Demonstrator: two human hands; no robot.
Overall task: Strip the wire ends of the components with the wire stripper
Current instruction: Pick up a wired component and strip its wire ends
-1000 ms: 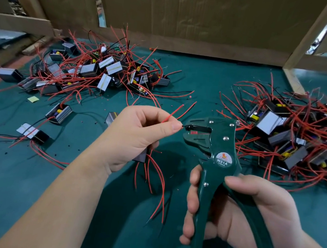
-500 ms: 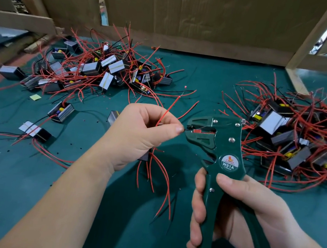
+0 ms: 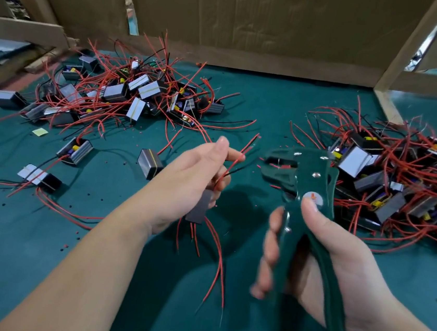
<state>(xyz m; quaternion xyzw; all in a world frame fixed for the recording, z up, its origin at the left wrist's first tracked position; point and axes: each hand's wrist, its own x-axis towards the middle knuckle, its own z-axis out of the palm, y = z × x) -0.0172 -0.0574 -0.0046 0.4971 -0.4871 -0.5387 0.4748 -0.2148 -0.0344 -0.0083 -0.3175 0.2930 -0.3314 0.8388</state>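
My left hand [image 3: 191,181] holds a small grey block component [image 3: 198,209] above the green mat, with the thumb lifted and the fingers curled round it. Red wires and a black one [image 3: 235,164] rise from that hand towards the stripper, while more red wires [image 3: 217,257] hang below. The green wire stripper [image 3: 304,191] stands upright in my right hand [image 3: 319,253], which grips its handles. A gap of mat separates the wire ends from the stripper's jaws [image 3: 277,166], which hold a bit of red insulation.
One heap of grey components with red wires [image 3: 127,95] lies at the back left, another heap [image 3: 389,182] at the right, close behind the stripper. Loose components [image 3: 149,163] lie on the green mat [image 3: 40,240] at left. Cardboard walls [image 3: 255,20] close the back.
My left hand has drawn the wire out of the stripper's jaws and moved left, with the thumb lifted off. The stripper has tilted a little and its handles have spread.
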